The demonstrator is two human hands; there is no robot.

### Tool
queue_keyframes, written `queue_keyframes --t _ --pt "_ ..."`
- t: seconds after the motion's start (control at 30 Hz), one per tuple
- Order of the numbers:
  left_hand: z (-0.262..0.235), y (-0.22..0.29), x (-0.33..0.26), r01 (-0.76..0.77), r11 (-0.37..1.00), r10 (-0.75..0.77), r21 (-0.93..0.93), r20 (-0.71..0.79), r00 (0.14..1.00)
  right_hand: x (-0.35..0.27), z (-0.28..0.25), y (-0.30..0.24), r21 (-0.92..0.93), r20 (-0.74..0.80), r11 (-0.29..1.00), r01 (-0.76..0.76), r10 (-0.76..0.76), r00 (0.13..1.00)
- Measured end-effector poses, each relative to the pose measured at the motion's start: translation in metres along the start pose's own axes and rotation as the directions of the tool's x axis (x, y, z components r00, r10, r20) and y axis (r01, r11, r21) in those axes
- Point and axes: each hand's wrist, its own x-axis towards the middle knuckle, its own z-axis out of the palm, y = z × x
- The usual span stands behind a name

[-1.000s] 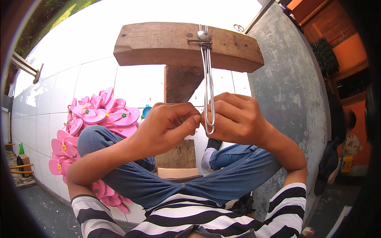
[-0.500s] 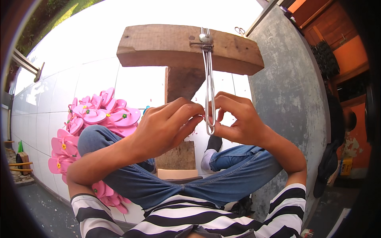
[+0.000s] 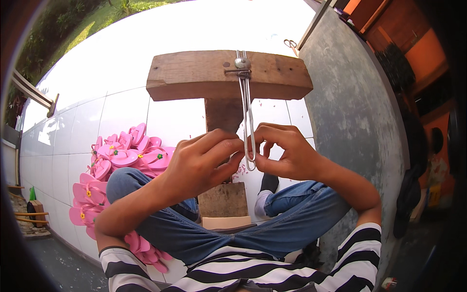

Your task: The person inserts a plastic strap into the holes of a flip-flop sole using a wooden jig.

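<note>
A wooden T-shaped stand [image 3: 189, 75] rises between my legs. A long narrow metal wire loop [image 3: 250, 131] is fixed to its crossbar by a round-headed bolt and a bent nail [image 3: 235, 71], and its rounded end reaches toward me. At the loop's lower end, my left hand [image 3: 206, 155] is closed in a pinch just to the left of the wire. Facing it, my right hand [image 3: 287, 152] pinches at the wire's right side. Whatever small thing lies between the fingertips is too hidden to name.
Pink flip-flops [image 3: 99, 170] with small flower trims are heaped beside my left knee. Small pink scraps [image 3: 241, 170] dot the white tiles under the loop. Scissors [image 3: 290, 44] lie beyond the crossbar. A raised grey concrete slab [image 3: 352, 121] runs along the right.
The stand and surroundings sit slightly lower in view, as the head view has shifted. Both hands stay at the loop's end, their fingers moved only a little.
</note>
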Motion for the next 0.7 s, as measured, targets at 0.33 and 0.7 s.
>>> queue_keyframes --t 0.33,0.7 --pt "-0.0009 0.0011 -0.0023 -0.053 0.994 0.055 0.099 -0.02 0.998 -0.0018 0.0015 0.0041 0.426 0.212 0.797 -0.427 0.371 0.904" --pt "-0.0052 0.0081 -0.0008 0.446 0.818 -0.367 -0.363 0.268 0.891 -0.0035 0.005 0.0031 -0.266 -0.065 0.947 0.178 -0.202 0.977"
